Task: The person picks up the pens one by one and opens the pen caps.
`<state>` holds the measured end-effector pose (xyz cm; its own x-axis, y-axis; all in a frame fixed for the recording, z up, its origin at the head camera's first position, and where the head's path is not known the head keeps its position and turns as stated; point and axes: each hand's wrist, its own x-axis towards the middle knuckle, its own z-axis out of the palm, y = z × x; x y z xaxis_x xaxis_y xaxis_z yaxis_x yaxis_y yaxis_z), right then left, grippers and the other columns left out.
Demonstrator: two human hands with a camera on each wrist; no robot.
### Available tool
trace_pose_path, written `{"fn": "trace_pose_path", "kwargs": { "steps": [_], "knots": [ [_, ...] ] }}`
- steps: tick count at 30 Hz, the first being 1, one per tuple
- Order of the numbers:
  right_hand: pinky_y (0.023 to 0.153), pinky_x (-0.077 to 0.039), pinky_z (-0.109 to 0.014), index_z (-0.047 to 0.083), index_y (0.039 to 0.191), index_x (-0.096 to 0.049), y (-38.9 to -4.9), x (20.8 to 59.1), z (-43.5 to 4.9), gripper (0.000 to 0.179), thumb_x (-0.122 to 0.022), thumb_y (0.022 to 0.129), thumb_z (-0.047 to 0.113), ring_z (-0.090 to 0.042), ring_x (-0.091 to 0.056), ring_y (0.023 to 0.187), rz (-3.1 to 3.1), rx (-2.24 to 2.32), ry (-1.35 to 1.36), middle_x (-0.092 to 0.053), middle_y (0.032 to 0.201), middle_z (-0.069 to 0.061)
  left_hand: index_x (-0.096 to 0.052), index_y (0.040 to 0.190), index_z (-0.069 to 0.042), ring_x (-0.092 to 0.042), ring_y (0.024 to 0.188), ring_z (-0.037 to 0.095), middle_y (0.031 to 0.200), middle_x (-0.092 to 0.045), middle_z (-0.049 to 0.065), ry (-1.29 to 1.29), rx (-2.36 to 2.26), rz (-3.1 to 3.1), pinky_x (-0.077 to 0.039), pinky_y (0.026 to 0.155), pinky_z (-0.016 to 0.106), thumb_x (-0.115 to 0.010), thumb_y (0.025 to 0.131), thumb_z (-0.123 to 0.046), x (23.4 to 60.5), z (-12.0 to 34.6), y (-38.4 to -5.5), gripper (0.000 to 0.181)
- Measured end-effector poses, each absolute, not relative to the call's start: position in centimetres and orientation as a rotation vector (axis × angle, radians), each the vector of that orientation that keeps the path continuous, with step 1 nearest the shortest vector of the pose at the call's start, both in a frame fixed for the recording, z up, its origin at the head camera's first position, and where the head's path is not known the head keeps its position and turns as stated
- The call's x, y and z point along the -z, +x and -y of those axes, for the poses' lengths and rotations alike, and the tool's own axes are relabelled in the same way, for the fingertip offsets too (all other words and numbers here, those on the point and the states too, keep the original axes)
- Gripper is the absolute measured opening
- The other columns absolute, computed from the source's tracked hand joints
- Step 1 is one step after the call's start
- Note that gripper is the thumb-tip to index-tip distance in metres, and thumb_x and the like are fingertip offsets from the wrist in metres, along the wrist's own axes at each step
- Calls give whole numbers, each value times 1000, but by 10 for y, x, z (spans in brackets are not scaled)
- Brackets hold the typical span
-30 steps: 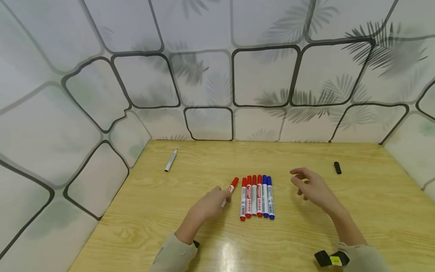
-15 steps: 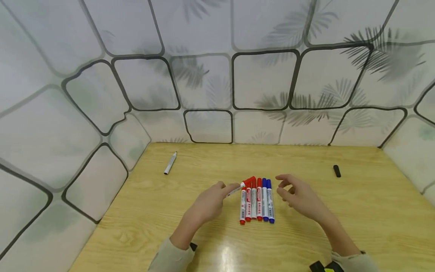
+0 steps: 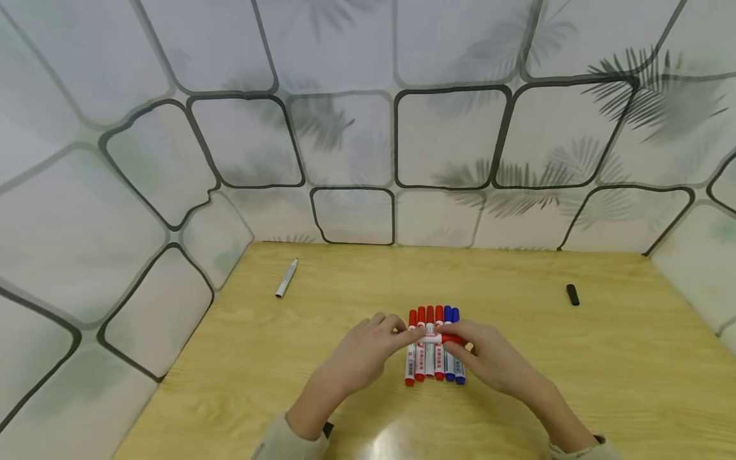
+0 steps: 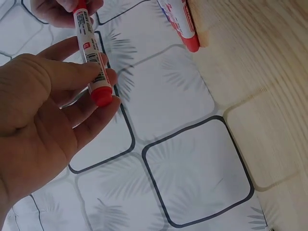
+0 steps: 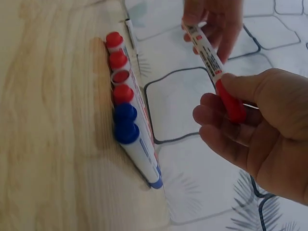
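A red-capped whiteboard marker (image 3: pixel 431 339) is held level between both hands, above a row of markers. My left hand (image 3: pixel 359 354) pinches its barrel near the tail end; in the left wrist view the thumb lies along the printed label by the red end plug (image 4: pixel 102 96). From the other side my right hand (image 3: pixel 497 358) grips the red cap (image 5: pixel 230 102), thumb on top and fingers beneath. The cap sits on the barrel. Under the hands lie several red markers (image 3: pixel 411 367) and two blue markers (image 3: pixel 459 369), side by side on the table; the hands partly cover them.
At the table's back left lies a grey-white marker (image 3: pixel 287 278) with a dark tip and no cap. A loose black cap (image 3: pixel 572 294) rests at the back right. A patterned wall covering (image 3: pixel 356 214) borders the wooden table (image 3: pixel 241 370) behind and at the sides.
My left hand has lifted the red marker from beside the row and brought it over the row. My right hand has moved left and taken hold of its cap.
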<state>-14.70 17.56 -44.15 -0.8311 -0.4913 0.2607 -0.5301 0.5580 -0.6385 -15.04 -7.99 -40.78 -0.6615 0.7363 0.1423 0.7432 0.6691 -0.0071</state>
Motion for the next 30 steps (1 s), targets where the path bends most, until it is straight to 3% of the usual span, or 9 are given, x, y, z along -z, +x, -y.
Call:
{"fn": "trace_pose_path", "kwargs": {
  "steps": [6, 13, 17, 21, 27, 30],
  "knots": [
    [61, -48, -20, 4, 116, -70, -142, 439, -170, 23, -66, 93, 2, 0, -51, 72, 2625, -993, 874, -70, 97, 1, -58, 134, -26, -60, 100, 16, 113, -62, -1, -1205, 26, 2659, -53, 84, 28, -71, 88, 3, 405, 75, -149, 55],
    [60, -48, -20, 6, 112, -71, -139, 438, -166, 20, -66, 93, 2, 1, -50, 71, 2583, -1000, 885, -69, 93, 2, -60, 123, -24, -60, 88, 12, 102, -63, -3, -1149, -112, 2478, -51, 71, 23, -72, 91, -12, 410, 67, -143, 36],
    [63, -50, -22, 5, 114, -71, -137, 435, -164, 19, -63, 96, 6, 1, -54, 75, 2630, -983, 915, -71, 97, 0, -62, 120, -22, -60, 88, 12, 103, -64, -3, -1140, -220, 2502, -51, 69, 22, -72, 91, -16, 411, 64, -139, 31],
    [67, -52, -26, 4, 120, -69, -133, 432, -162, 23, -60, 99, 9, -3, -60, 77, 2773, -829, 913, -71, 98, 0, -64, 121, -20, -62, 92, 13, 108, -66, -2, -1129, -333, 2522, -54, 75, 23, -72, 92, -21, 411, 61, -136, 31],
    [77, -58, -41, 2, 123, -65, -127, 428, -155, 27, -60, 97, 5, -27, -70, 95, 2859, -532, 806, -72, 109, -12, -62, 128, -18, -65, 97, 15, 112, -68, 0, -1101, -388, 2517, -55, 82, 26, -72, 92, -22, 411, 58, -134, 37],
    [73, -58, -38, 2, 122, -65, -125, 427, -154, 27, -60, 95, 0, -23, -69, 90, 2842, -508, 772, -70, 105, -10, -60, 131, -20, -65, 96, 14, 112, -68, 0, -1097, -359, 2539, -56, 79, 26, -72, 92, -18, 410, 56, -134, 41]
  ]
}}
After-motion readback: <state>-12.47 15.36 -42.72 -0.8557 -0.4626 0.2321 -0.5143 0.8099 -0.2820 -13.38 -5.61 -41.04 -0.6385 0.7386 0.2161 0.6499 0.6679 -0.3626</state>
